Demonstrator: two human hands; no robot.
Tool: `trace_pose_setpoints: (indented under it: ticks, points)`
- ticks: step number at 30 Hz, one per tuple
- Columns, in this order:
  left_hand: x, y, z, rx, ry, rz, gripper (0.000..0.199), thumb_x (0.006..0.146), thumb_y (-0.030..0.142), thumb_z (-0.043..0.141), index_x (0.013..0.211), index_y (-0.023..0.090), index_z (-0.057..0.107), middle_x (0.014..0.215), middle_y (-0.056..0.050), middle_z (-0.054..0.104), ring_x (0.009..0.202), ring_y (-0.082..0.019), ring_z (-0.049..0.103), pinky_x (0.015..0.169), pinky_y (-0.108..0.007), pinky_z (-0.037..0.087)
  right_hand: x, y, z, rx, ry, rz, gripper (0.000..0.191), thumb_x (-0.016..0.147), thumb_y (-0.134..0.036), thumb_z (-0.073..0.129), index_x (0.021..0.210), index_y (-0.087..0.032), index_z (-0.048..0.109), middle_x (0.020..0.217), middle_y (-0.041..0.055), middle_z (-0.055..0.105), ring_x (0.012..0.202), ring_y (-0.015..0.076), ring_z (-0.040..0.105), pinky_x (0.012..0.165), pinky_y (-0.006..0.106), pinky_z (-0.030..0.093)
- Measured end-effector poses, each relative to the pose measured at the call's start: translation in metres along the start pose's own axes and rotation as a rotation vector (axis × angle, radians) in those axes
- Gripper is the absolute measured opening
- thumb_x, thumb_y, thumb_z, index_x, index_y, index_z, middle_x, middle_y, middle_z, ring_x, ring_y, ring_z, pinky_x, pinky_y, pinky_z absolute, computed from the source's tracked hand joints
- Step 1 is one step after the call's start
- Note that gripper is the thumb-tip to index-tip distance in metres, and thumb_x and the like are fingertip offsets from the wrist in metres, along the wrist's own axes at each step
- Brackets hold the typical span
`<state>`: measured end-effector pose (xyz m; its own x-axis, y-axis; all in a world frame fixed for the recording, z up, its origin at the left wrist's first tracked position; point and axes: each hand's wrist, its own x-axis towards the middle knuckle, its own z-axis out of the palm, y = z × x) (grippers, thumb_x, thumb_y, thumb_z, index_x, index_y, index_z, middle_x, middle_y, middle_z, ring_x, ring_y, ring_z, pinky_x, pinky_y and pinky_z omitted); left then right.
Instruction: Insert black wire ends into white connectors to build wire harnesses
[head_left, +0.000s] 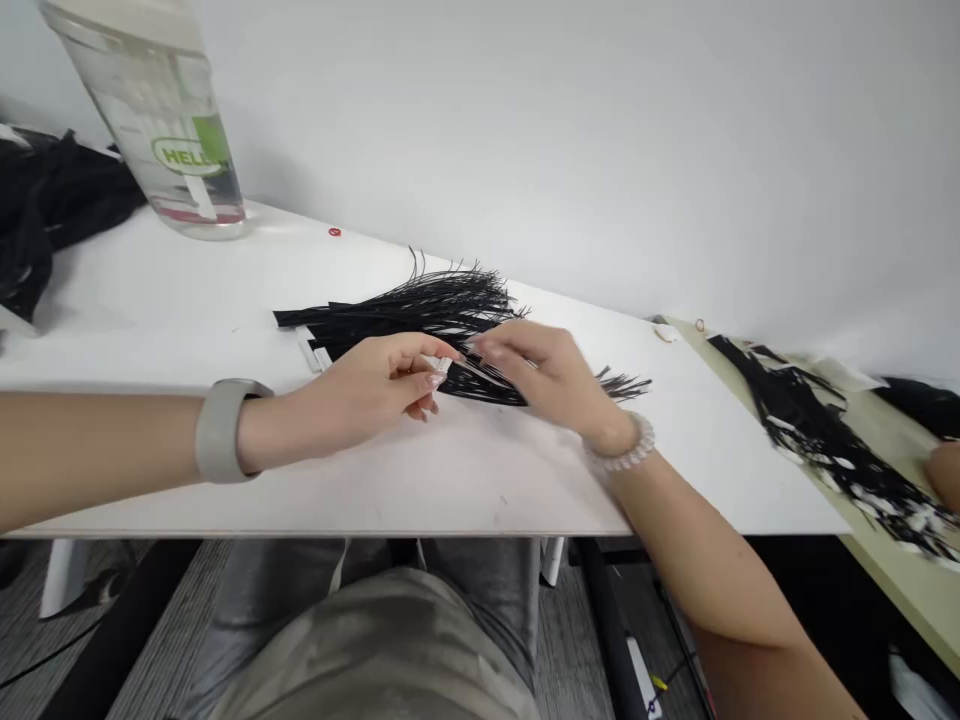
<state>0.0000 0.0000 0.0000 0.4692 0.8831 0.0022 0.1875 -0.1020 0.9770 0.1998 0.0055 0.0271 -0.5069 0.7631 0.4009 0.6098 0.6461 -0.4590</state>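
Observation:
A bundle of thin black cables (420, 305) lies on the white table, its frayed-looking ends fanning out toward the right. Over its front part, my left hand (375, 378) pinches a small white connector (444, 366) between thumb and forefinger. Just to the right, my right hand (546, 375) is bent over the cables with thumb and fingertips drawn together. Its fingertips are close to the connector; what they grip is too small and blurred to make out. Small white end pieces (307, 348) show at the left side of the bundle.
A clear bottle (180, 150) stands at the back left beside dark fabric-like material (67, 200). A small red ring (334, 232) lies near the wall. On the adjoining table (892, 570) at right are more black cables (817, 440) with white ends and part of another person's arm (945, 475).

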Motion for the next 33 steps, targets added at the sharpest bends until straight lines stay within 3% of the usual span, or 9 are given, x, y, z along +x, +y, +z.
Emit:
trace_pose_setpoints:
  ticks: [3,6,13,21,33]
  points:
    - [-0.0010,0.0024,-0.0004,0.076,-0.012,0.030,0.025,0.080,0.023,0.048,0.102,0.019,0.057,0.058,0.004,0.056,0.058,-0.009,0.057,0.060,-0.022,0.049,-0.0014,-0.0101,0.0132,-0.093,-0.166,-0.025,0.027,0.088,-0.027,0.039,0.068,-0.016,0.054,0.057,-0.0033,0.047,0.054,0.0059,0.039,0.054,0.020,0.033]
    - [-0.0003,0.0015,-0.0012,0.120,-0.019,0.061,0.028,0.080,0.025,0.046,0.105,0.019,0.057,0.056,0.004,0.055,0.058,-0.010,0.057,0.060,-0.022,0.048,-0.0033,-0.0078,0.0145,-0.119,-0.194,-0.022,0.031,0.089,-0.025,0.036,0.061,-0.015,0.046,0.054,-0.0045,0.038,0.051,0.0048,0.031,0.052,0.019,0.028]
    - [0.0009,-0.0026,-0.0030,0.151,-0.013,0.083,0.036,0.081,0.031,0.045,0.113,0.020,0.055,0.056,0.003,0.055,0.058,-0.011,0.057,0.059,-0.023,0.048,-0.0056,-0.0065,0.0134,-0.182,-0.149,-0.077,0.018,0.087,-0.020,0.039,0.076,-0.015,0.053,0.060,-0.0041,0.047,0.054,0.0040,0.038,0.056,0.017,0.029]
    - [0.0003,-0.0023,-0.0032,0.140,-0.028,0.089,0.035,0.081,0.031,0.044,0.112,0.019,0.056,0.057,0.003,0.054,0.057,-0.010,0.054,0.057,-0.022,0.049,-0.0080,-0.0072,0.0151,-0.358,-0.137,-0.114,0.023,0.088,-0.021,0.036,0.076,-0.014,0.054,0.058,-0.0026,0.048,0.052,0.0060,0.037,0.055,0.020,0.030]
    - [-0.0007,0.0015,-0.0024,0.139,-0.037,0.061,0.033,0.081,0.028,0.046,0.110,0.019,0.056,0.058,0.003,0.054,0.058,-0.009,0.055,0.059,-0.022,0.050,-0.0084,-0.0017,0.0136,-0.338,-0.124,-0.149,0.022,0.089,-0.023,0.038,0.085,-0.015,0.059,0.067,-0.0002,0.058,0.058,0.0076,0.048,0.060,0.020,0.035]
